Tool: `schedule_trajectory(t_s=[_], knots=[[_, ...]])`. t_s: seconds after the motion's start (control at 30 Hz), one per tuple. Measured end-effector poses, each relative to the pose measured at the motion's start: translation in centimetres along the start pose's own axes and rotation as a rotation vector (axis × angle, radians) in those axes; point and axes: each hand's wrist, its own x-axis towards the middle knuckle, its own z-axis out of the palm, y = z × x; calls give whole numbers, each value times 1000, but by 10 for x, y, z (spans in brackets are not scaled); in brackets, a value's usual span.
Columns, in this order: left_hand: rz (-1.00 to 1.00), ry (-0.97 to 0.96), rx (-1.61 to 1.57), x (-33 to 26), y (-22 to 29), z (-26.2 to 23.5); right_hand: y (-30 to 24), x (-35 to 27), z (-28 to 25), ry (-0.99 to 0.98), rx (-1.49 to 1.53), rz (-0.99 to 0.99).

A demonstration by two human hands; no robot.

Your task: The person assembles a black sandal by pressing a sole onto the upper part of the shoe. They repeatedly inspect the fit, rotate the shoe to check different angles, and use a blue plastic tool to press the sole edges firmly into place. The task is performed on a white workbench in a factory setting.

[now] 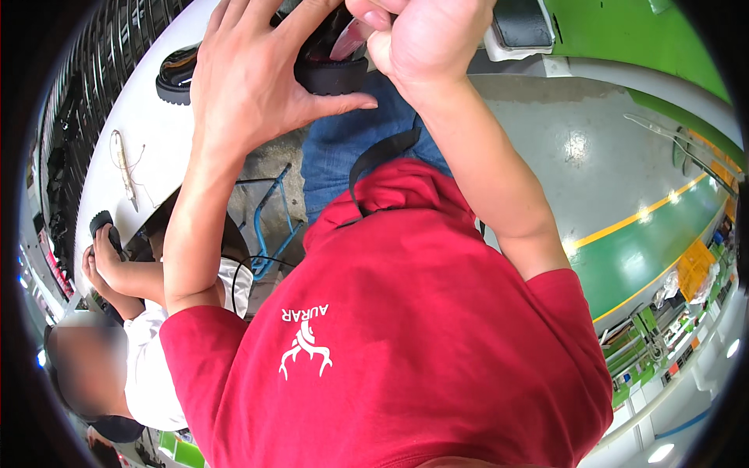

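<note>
My left hand is at the top of the view with fingers spread and thumb stretched out. It lies over the side of a glossy black shoe with a thick black sole, and the upper part of that shoe is out of frame or hidden. To its right, my right hand is closed round a slim tool with a pinkish, flat end. That end reaches into or against the shoe; which of the two, I cannot tell. Another black shoe with a ridged sole sits left of my left hand, partly covered by it.
A white tabletop curves along the left, bearing a thin pale tool. Beyond it stand dark racks. At lower left a co-worker's hands hold a black item. A dark pad in a white tray lies upper right.
</note>
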Motion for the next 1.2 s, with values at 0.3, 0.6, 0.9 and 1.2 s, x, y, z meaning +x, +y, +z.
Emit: schedule_trajectory(t_s=[0.3,0.6,0.9,1.2], knots=[[-3,-27,-32,10,-1,-1,1,6,-1,44,7,82],[38,87,-43,-3,-2,13,6,11,-9,-623,236,791],[82,146,23,-4,-1,9,-13,6,7,-98,-103,110],[69,176,-38,-1,-4,13,2,-4,11,4,-42,-3]])
